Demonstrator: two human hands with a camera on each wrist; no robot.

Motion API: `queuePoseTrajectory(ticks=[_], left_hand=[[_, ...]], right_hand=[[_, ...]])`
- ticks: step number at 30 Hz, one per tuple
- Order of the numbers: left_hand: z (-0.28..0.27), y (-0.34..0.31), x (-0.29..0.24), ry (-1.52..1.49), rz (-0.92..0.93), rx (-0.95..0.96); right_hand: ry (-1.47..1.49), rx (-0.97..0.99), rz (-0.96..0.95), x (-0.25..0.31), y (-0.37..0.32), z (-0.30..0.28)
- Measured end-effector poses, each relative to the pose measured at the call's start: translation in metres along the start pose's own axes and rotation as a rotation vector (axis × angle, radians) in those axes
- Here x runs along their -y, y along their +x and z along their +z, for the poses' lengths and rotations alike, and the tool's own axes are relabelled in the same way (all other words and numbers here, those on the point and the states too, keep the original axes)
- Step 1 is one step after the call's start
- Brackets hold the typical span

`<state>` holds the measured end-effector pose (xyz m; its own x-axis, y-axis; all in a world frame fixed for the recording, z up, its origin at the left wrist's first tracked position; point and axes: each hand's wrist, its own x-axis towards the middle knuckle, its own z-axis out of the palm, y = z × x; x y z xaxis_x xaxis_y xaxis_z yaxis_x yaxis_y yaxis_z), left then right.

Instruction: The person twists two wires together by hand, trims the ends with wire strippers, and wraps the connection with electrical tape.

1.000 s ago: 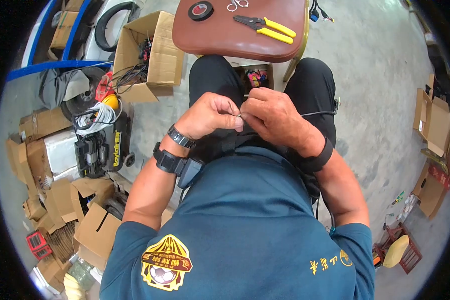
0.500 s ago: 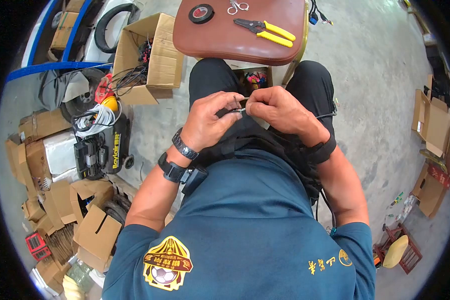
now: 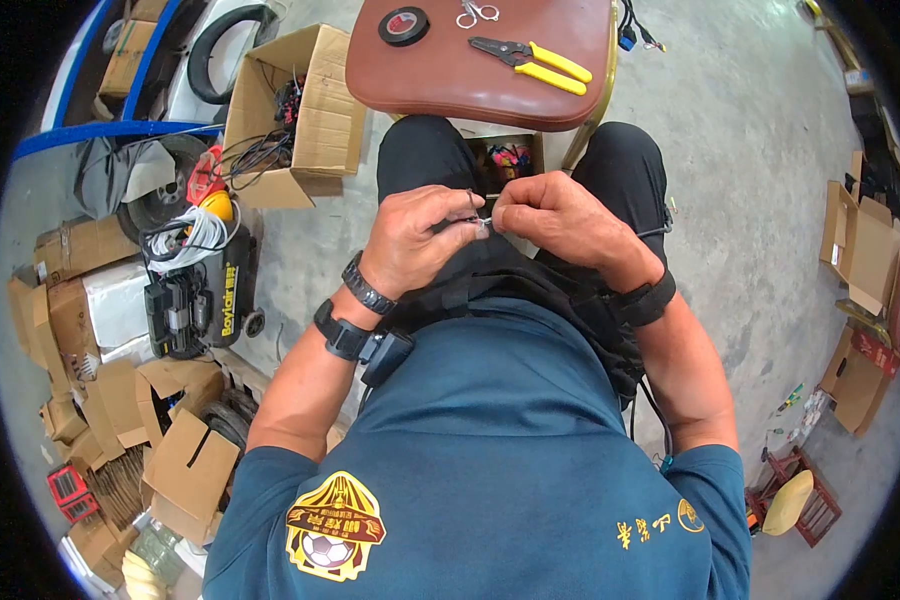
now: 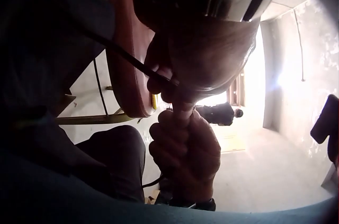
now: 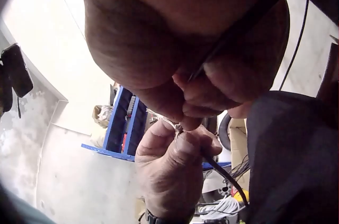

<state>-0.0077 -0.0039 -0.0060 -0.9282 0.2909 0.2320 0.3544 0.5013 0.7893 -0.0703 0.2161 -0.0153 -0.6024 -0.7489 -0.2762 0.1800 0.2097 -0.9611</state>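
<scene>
Black cable (image 5: 224,172), pale bare strands (image 5: 178,127) at the fingertips, on the person's side of the brown seat (image 3: 470,75). Left hand (image 3: 420,240) pinches one side, right hand (image 3: 567,225) the other, fingertips almost meeting. Stripping looks done; joining looks partway, no covering visible on the strands. Tape roll (image 3: 404,26), scissors (image 3: 477,12) and yellow-handled pliers (image 3: 553,74) lie on the seat. Fingers hide the exact contact; left wrist view too dark for strand detail; seat's far edge cut off.
</scene>
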Motion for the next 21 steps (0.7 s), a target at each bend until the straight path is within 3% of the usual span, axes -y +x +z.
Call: queuePoseTrajectory(ticks=[11, 15, 21], left_hand=[[-0.004, 0.000, -0.006, -0.078, -0.019, 0.059], [-0.001, -0.003, -0.004, -0.252, -0.136, 0.052], [0.003, -0.004, -0.003, -0.692, -0.483, 0.017]], right_hand=[[-0.053, -0.044, -0.072, 0.004, -0.003, 0.005], [-0.060, -0.124, -0.129, 0.006, -0.007, 0.012], [-0.228, -0.378, -0.489, -0.010, -0.003, 0.027]])
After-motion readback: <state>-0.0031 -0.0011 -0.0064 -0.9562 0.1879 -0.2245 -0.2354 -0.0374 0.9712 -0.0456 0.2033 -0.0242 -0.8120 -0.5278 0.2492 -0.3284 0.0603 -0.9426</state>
